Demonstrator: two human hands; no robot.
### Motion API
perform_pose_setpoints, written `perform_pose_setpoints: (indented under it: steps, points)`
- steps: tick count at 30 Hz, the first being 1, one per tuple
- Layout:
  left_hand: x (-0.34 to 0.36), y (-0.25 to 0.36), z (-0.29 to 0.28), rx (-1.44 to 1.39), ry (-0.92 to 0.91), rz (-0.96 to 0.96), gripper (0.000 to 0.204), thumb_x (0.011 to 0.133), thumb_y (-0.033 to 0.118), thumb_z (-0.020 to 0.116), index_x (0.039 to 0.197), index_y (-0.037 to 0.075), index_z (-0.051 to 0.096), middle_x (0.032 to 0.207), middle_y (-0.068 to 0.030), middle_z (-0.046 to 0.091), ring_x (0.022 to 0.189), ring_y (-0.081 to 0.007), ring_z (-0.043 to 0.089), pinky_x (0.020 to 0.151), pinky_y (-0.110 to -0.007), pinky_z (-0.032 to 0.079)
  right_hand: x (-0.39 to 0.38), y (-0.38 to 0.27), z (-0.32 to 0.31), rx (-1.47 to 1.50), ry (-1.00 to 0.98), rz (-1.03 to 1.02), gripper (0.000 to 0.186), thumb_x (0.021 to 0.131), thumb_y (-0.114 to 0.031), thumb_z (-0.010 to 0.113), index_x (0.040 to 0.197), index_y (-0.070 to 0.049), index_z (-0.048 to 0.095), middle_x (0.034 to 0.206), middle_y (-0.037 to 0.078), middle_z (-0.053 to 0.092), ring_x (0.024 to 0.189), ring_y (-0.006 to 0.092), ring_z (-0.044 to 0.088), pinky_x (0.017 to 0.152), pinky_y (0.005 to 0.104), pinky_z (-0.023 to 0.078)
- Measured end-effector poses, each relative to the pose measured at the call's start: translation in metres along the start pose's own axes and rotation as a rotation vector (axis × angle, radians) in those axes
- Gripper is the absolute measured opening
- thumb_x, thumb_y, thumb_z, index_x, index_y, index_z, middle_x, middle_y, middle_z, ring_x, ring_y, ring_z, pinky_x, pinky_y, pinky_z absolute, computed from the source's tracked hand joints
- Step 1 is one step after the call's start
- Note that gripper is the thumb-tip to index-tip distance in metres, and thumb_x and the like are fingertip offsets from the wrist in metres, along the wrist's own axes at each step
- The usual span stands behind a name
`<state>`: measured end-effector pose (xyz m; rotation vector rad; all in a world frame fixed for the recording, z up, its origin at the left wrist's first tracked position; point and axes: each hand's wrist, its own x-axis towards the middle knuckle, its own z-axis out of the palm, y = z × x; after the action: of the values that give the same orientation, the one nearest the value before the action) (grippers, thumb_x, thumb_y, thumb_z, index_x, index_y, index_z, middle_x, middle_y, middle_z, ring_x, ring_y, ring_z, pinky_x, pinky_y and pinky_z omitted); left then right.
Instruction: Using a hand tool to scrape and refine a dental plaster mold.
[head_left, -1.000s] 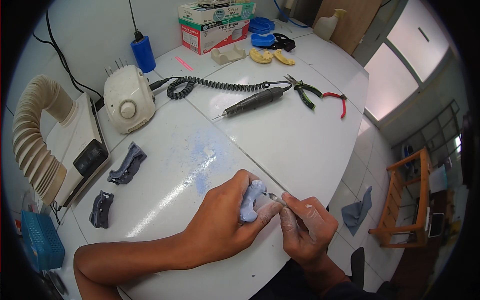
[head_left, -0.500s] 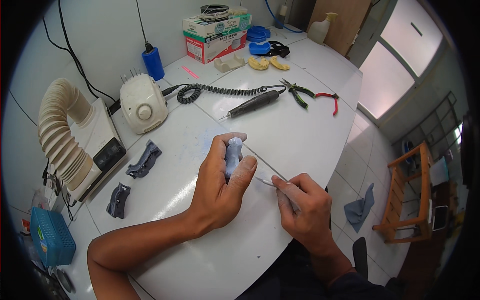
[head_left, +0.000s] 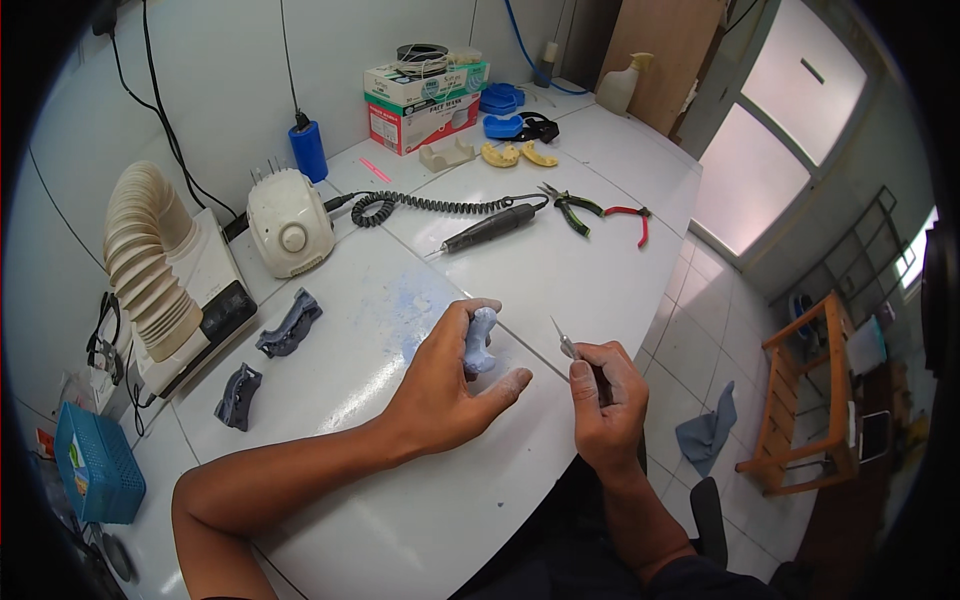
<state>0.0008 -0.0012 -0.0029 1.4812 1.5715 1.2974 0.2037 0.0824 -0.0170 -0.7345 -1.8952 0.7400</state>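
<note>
Over the middle of the white table, my left hand (head_left: 440,385) is closed round a small light-blue plaster dental model (head_left: 481,342). The fingers wrap its far side while the thumb stands off to the right; the palm hides part of the model. To the right, near the table's edge, my right hand (head_left: 610,400) grips a slim metal carving knife (head_left: 562,336) between thumb and fingers. Its thin pointed blade aims up and away from me, apart from the model. Whitish dust coats the fingertips of both hands.
Two dark grey-blue dental pieces (head_left: 290,323) lie left of my forearm. Beyond are a black rotary handpiece (head_left: 490,229) on a coiled cord, its control box (head_left: 290,225), pliers (head_left: 573,212) and yellow casts (head_left: 500,155). A white hose unit (head_left: 150,260) stands left. Blue dust marks the tabletop (head_left: 410,300).
The knife has come away from beside the model and now points upward, with my right hand turned. My left thumb has moved off the model, exposing more of it. The whole view has shifted slightly.
</note>
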Motion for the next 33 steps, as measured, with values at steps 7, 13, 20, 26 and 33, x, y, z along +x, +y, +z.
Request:
perform_pose_setpoints:
  steps: [7,13,20,26,33]
  points:
    - [0.003,-0.004,-0.002,-0.067,-0.041,-0.023,0.062,0.097,0.024,0.077,0.147,0.004,0.046,0.105,-0.0040,0.050,0.094,-0.0129,0.051,0.082,-0.029,0.047,-0.008,0.011,0.009,0.099,0.023,0.008,0.012,0.099,0.001,0.068,0.110,0.005,0.066,0.087,0.007,0.065,0.070,0.0063,0.059,0.061,0.0216,0.045]
    - [0.003,-0.004,-0.001,-0.044,-0.027,0.057,0.055,0.097,0.024,0.077,0.141,0.004,0.050,0.100,-0.0039,0.053,0.090,-0.0122,0.052,0.076,-0.028,0.046,-0.007,0.004,0.011,0.181,0.060,0.059,0.013,0.101,-0.002,0.069,0.111,0.004,0.066,0.077,0.004,0.068,0.066,0.0060,0.060,0.062,0.0222,0.048]
    - [0.006,0.001,-0.003,0.108,0.060,0.164,0.036,0.095,0.022,0.078,0.120,0.002,0.062,0.086,-0.0037,0.059,0.072,-0.0112,0.052,0.066,-0.029,0.045,0.010,-0.002,0.005,-0.072,-0.102,-0.151,0.014,0.098,-0.005,0.074,0.109,0.003,0.074,0.080,0.010,0.068,0.062,0.0158,0.063,0.056,0.0301,0.048]
    - [0.008,-0.004,-0.004,0.095,0.039,0.154,0.037,0.095,0.022,0.078,0.120,0.001,0.063,0.087,-0.0046,0.060,0.074,-0.0108,0.055,0.066,-0.028,0.046,0.009,-0.006,0.009,-0.188,-0.096,-0.206,0.015,0.092,0.000,0.075,0.107,0.002,0.075,0.081,0.014,0.069,0.061,0.0256,0.066,0.054,0.0334,0.050]
    - [0.007,-0.007,-0.003,0.097,0.025,0.145,0.034,0.095,0.019,0.078,0.120,0.001,0.065,0.091,-0.0087,0.064,0.076,-0.0147,0.062,0.068,-0.030,0.050,0.016,-0.002,0.010,-0.185,-0.172,-0.232,0.017,0.088,0.001,0.076,0.104,0.003,0.074,0.078,0.014,0.069,0.059,0.0273,0.068,0.053,0.0335,0.050]
